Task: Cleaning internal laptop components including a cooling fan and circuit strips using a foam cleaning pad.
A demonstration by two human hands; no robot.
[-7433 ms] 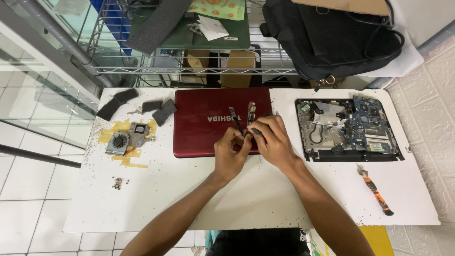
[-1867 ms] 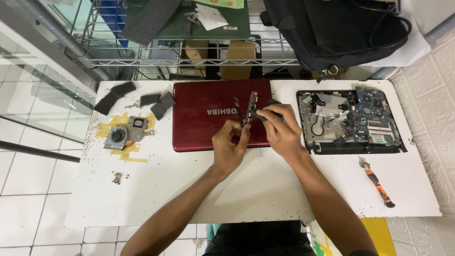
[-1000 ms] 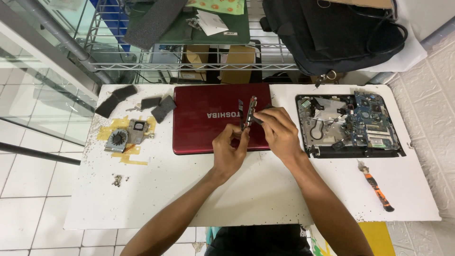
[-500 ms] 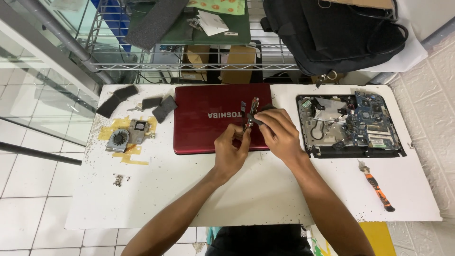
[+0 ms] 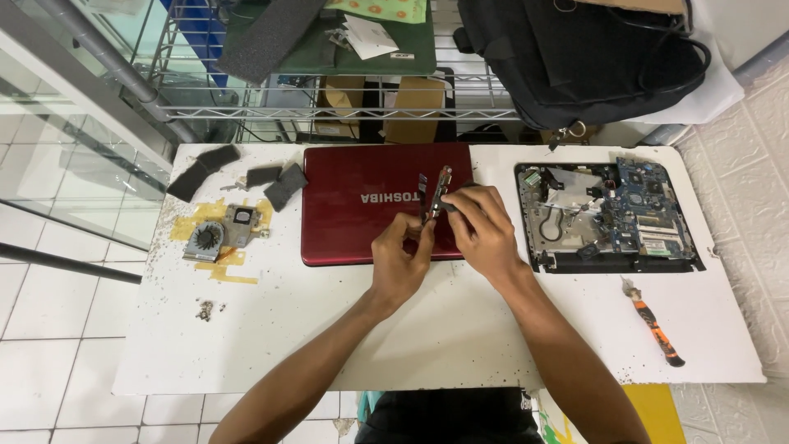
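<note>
Barely shifted, my left hand point(image 5: 400, 259) and right hand point(image 5: 481, 230) pinch a small part point(image 5: 434, 196), its details indistinct, over the red laptop lid point(image 5: 362, 205).

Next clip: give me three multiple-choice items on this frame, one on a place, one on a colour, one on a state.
1. Where does the screwdriver lie?
A. on the table's right side
B. on the wire shelf
C. on the floor

2. What colour is the laptop lid?
A. silver
B. dark red
C. blue

3. How is the laptop base?
A. shut in its casing
B. opened, circuit board bare
C. wrapped in a bag

Answers: 1 A, it rests below the opened base; 2 B, the lid shows dark red; 3 B, board and wires lie exposed.
</note>
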